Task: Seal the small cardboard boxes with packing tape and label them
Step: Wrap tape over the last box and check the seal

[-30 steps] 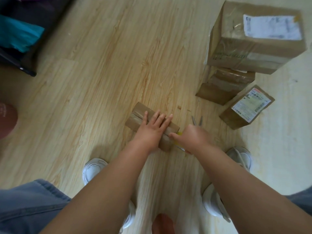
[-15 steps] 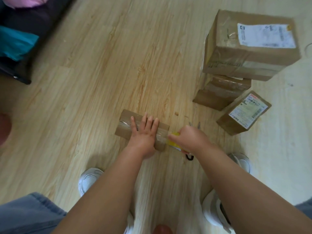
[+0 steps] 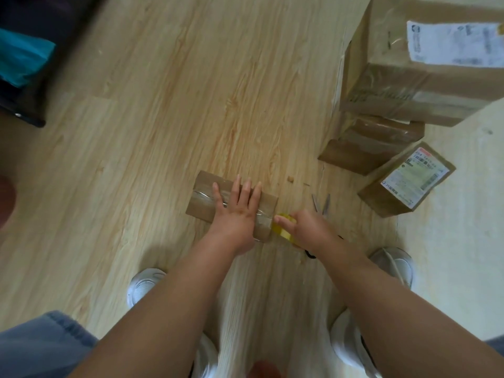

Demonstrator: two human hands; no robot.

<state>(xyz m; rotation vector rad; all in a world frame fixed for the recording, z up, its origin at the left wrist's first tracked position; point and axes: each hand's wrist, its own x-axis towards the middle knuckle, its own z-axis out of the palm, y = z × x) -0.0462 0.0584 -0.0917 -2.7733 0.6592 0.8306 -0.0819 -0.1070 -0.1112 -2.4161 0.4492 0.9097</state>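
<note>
A small brown cardboard box (image 3: 205, 197) lies on the wooden floor, with a shiny strip of clear tape along its top seam. My left hand (image 3: 236, 211) presses flat on the box, fingers straight and spread. Just right of the box's near end, my right hand (image 3: 305, 230) grips a yellowish roll of packing tape (image 3: 282, 229); the tape runs from the roll onto the box end. Scissors (image 3: 321, 204) lie on the floor behind my right hand, blades pointing away and handles mostly hidden.
A large labelled box (image 3: 414, 64) sits on a smaller taped box (image 3: 373, 144) at the back right. A small labelled box (image 3: 406, 184) lies in front of them. Dark furniture with a teal cloth (image 3: 21, 58) fills the top left. My white shoes (image 3: 144, 285) stand near.
The view drifted slightly. My left hand has stayed pressed on the box while my right hand drew the yellow tape roll out to the box's right end, so the roll now shows.
</note>
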